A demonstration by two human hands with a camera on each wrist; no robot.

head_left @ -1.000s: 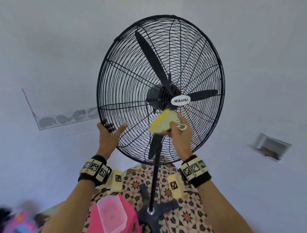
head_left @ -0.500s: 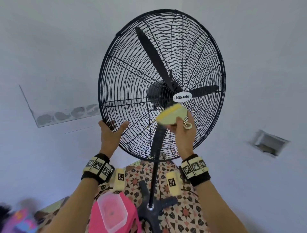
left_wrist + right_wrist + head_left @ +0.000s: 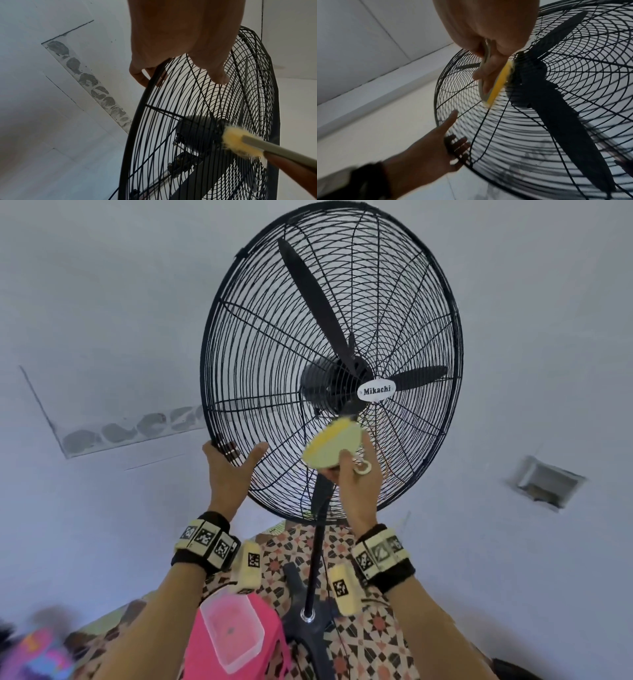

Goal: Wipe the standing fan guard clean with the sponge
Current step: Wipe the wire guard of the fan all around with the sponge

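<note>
Head view: white wall [image 3: 102, 302] behind the guard [image 3: 260, 364], patterned floor [image 3: 376, 642] and pink stool [image 3: 205, 645] below. Left hand [image 3: 227, 474] grips the guard's left rim, thumb spread. Right hand [image 3: 359, 484] clasps the sponge [image 3: 330, 448], seemingly pressed on wires just under the hub; it has risen since a second ago.

Pale walls [image 3: 102, 302], patterned floor tiles [image 3: 373, 642]
</note>
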